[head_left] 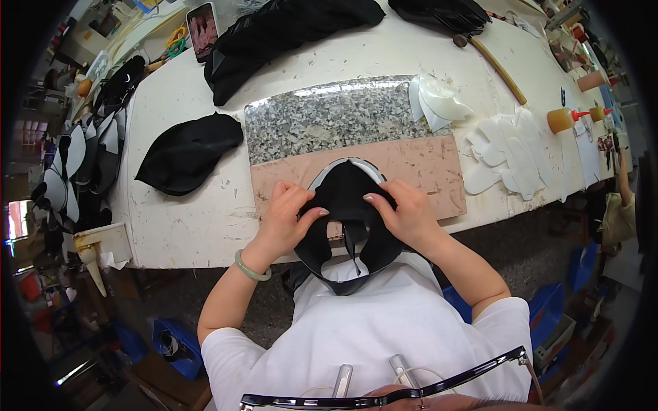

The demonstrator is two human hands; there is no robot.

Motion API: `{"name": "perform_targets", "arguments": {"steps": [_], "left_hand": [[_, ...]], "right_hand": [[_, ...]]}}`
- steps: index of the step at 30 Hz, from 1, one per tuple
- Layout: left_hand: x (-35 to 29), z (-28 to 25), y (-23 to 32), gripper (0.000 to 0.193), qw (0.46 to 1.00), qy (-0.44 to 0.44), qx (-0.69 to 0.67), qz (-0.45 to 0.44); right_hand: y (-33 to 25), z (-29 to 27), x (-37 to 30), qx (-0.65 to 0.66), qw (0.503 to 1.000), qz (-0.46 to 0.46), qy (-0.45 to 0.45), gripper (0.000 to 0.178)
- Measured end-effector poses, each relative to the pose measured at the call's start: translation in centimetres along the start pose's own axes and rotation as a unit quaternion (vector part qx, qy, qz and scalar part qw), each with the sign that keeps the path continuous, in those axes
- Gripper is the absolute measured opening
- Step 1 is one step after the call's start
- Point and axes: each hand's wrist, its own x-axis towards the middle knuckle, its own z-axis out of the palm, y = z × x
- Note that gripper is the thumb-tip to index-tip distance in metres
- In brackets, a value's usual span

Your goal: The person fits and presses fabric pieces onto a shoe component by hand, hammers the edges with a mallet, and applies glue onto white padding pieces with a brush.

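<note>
A black shoe upper (343, 188) with a pale rim round its toe lies partly on a pinkish board (439, 175), its heel end curving back over the table edge toward my white shirt. My left hand (291, 209) is pinched on the upper's left side, with the thumb laid on the black material. Across from it, my right hand (406, 211) grips the right side, thumb and fingers closed on the edge. Through the upper's opening some of the board and a black strip show. A green bangle (252, 267) circles my left wrist.
Behind the board lies a speckled stone slab (329, 116). Another black upper (195, 154) rests at left, with a long black stack (288, 34) at the back. White shaped pieces (510, 154), a hammer (497, 68) and a glue bottle (560, 120) lie at right. A phone (201, 33) leans far left.
</note>
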Motion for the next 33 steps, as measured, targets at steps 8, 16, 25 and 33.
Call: {"name": "perform_targets", "arguments": {"steps": [8, 16, 25, 33], "left_hand": [[0.4, 0.4, 0.3, 0.026, 0.999, 0.031, 0.026, -0.018], [1.6, 0.2, 2.0, 0.022, 0.991, 0.071, 0.112, 0.024], [2.8, -0.4, 0.8, 0.032, 0.976, -0.166, -0.016, 0.141], [4.4, 0.2, 0.3, 0.027, 0.977, -0.168, -0.035, 0.129]], "right_hand": [[0.5, 0.3, -0.1, -0.017, 1.000, 0.002, 0.024, 0.017], [0.6, 0.8, -0.2, -0.048, 0.998, -0.019, 0.035, 0.016], [-1.4, -1.4, 0.1, -0.061, 0.991, -0.115, 0.041, 0.020], [-2.1, -1.0, -0.2, -0.137, 0.935, -0.229, -0.232, 0.023]]}}
